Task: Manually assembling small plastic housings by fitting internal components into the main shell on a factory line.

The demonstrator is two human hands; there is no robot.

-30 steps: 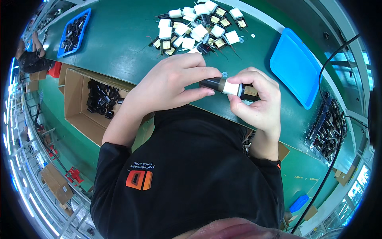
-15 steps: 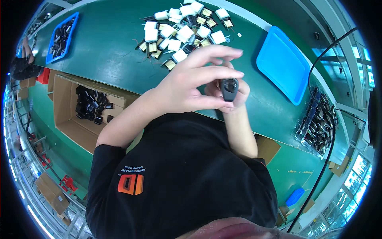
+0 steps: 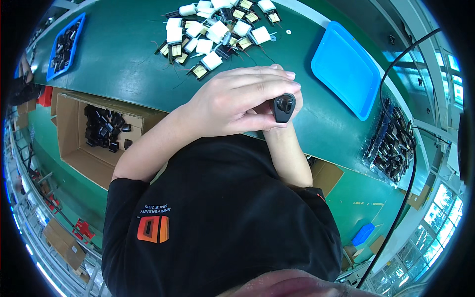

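Observation:
A small black teardrop-shaped plastic part (image 3: 284,109) with a round recess at its end stands between my two hands, above the table's near edge. My left hand (image 3: 235,99) is closed round it, thumb below and fingers bent together over the top. Behind it, my right hand (image 3: 297,105) is closed against the part's far side; most of its fingers are hidden by the left hand. Beyond the hands lies a pile of white cylindrical pieces (image 3: 216,31) with black and yellowish ends and thin wires.
An empty blue tray (image 3: 346,72) lies right of the pile on the green table (image 3: 118,49). At far right is a clear tray of black parts (image 3: 393,148). A blue bin (image 3: 79,42) of dark parts stands far left. Below, a cardboard box (image 3: 74,143) holds black pieces.
My left fingers, spread apart before, have come together and closed over the black part. The whole view has shifted a little, with the table things now further left and higher.

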